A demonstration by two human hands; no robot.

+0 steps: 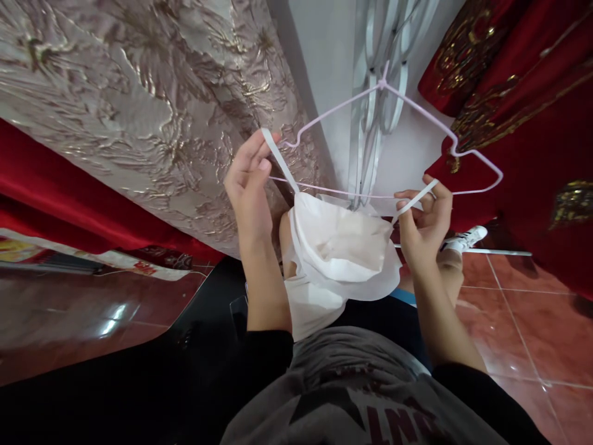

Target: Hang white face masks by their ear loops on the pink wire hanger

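A pale pink hanger (382,84) is upright in front of me, its lower bar passing behind the top of a white garment (340,238). My left hand (252,170) is closed on the garment's left strap (280,161), near the hanger's left end. On the other side, my right hand (426,216) pinches the right strap (417,196) below the hanger's right shoulder. Between the hands the garment's top edge gapes open, and its lower part lies over my lap.
Beige embossed fabric (162,111) rises at the left. Red cloth with gold embroidery (519,136) hangs at the right. Behind the hanger stands a white metal rack (370,123). A black surface (204,309) is at my left, and a white shoe (467,239) rests on red floor tiles (523,315).
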